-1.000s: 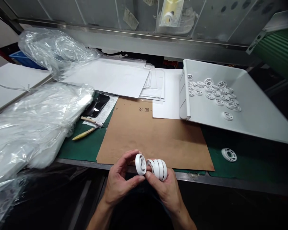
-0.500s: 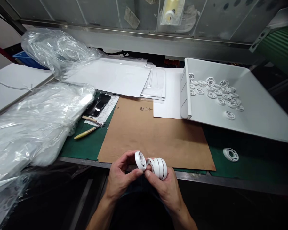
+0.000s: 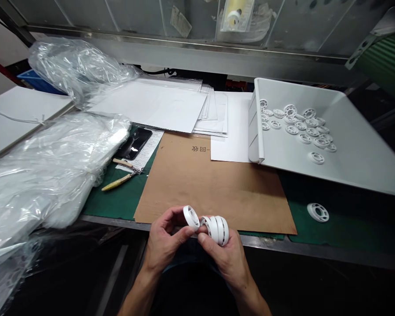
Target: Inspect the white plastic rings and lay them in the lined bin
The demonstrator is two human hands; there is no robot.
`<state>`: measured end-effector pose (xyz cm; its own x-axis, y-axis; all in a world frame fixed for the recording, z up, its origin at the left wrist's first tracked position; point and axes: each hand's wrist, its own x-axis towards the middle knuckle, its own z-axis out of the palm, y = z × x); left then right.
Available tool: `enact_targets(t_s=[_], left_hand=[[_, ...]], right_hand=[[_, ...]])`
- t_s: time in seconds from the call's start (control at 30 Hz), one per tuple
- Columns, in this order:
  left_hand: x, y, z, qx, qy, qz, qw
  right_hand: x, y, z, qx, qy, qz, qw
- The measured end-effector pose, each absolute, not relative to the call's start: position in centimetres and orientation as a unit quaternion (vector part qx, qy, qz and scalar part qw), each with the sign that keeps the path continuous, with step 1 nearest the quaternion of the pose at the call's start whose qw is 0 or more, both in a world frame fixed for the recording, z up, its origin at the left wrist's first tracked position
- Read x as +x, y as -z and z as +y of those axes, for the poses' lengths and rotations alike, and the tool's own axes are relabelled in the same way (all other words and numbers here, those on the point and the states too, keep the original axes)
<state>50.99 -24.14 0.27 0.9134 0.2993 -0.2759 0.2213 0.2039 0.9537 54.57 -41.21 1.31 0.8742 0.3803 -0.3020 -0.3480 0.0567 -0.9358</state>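
My left hand (image 3: 161, 241) pinches one tilted ring (image 3: 187, 217); at its four o'clock, stacked rings (image 3: 213, 230), held by my right hand (image 3: 231, 261), could spill if that grip slackens.

A grey metal ledge (image 3: 191, 55) spans the back.

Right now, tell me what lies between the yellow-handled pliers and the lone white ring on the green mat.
A flat brown cardboard sheet lies between pliers and ring, in the head view.

Can pass over cardboard sheet (image 3: 213, 188) between pliers (image 3: 117, 181) and loose ring (image 3: 311, 213). Tray wall (image 3: 256, 127) blocks far right, bulky plastic bag (image 3: 52, 171) left.
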Motion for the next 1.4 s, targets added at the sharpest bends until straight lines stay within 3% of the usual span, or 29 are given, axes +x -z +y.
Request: enact_targets(t_s=[1.4], left_hand=[[50.9, -2.0, -24.2, 0.637, 0.017, 0.236, 0.734]], right_hand=[[54.2, -0.8, -41.2, -0.61, -0.211, 0.013, 0.763]])
